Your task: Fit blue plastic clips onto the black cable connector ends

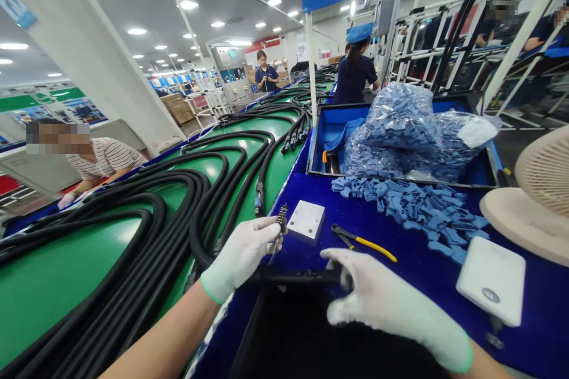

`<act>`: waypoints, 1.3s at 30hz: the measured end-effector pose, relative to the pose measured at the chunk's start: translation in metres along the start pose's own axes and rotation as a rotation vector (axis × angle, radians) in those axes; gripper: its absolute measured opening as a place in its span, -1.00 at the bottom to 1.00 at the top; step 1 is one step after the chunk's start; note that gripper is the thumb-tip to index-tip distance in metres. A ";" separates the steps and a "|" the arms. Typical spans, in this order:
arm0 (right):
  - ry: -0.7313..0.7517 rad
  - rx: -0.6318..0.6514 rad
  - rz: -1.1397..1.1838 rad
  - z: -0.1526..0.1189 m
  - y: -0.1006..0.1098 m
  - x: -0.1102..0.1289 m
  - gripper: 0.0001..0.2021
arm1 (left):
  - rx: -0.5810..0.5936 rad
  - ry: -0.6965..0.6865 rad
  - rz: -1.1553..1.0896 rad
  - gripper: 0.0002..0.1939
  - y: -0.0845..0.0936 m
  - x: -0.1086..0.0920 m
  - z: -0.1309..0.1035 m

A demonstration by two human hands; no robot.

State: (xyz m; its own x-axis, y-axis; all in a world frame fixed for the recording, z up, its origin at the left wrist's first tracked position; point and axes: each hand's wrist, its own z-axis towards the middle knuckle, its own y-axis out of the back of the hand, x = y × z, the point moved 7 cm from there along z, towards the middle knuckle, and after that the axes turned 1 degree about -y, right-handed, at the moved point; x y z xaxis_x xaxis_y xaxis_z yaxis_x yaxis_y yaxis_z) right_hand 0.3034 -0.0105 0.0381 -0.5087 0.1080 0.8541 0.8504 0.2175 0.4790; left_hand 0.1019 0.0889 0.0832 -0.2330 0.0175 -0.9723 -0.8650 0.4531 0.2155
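My left hand [246, 251], in a white glove, pinches a small dark ribbed metal part [282, 217] between thumb and fingers. My right hand [373, 290], also gloved, has thumb and fingers spread apart beside the end of a black bar [306, 277]; nothing is visibly held in it. A grey metal block [306, 220] with holes lies just beyond both hands. Pliers with yellow handles [376, 247] rest on the blue surface [395, 272] beyond my right hand.
Black hoses [178, 189] cover the green table [106, 254] at left. Loose blue clips [413, 210] lie before a black crate [317, 142] of bagged clips. A white device [491, 278] and beige fan [544, 189] stand right. Several people are beyond.
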 end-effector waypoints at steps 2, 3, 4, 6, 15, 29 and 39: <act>-0.047 0.096 0.353 -0.003 -0.024 0.004 -0.37 | 0.039 0.018 -0.010 -0.61 -0.005 -0.004 -0.006; -0.045 0.069 0.466 -0.002 -0.031 0.008 -0.48 | 0.048 0.018 0.031 -0.61 -0.008 -0.007 -0.009; -0.024 0.008 0.534 0.001 -0.035 0.011 -0.57 | 0.056 0.007 0.107 -0.60 -0.010 -0.011 -0.013; 0.032 -0.123 0.571 0.007 -0.036 0.015 -0.66 | 0.118 -0.035 0.285 -0.62 -0.019 -0.017 -0.021; 0.117 -0.054 0.669 0.014 -0.039 0.019 -0.18 | 0.323 -0.316 0.621 -0.63 -0.044 -0.020 -0.035; 0.247 -0.043 0.559 0.017 -0.028 0.042 -0.23 | 0.221 0.019 0.138 0.24 -0.028 0.036 0.007; 0.104 -0.304 0.851 0.022 -0.045 0.023 -0.54 | -0.066 -0.216 0.285 -0.88 -0.018 0.025 -0.064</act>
State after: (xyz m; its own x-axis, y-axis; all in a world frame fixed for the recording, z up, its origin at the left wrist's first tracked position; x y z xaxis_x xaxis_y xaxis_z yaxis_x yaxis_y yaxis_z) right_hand 0.2507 0.0036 0.0314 0.3094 0.0240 0.9506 0.9394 -0.1628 -0.3016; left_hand 0.0833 0.0246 0.0605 -0.3758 0.3265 -0.8673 -0.8071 0.3447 0.4795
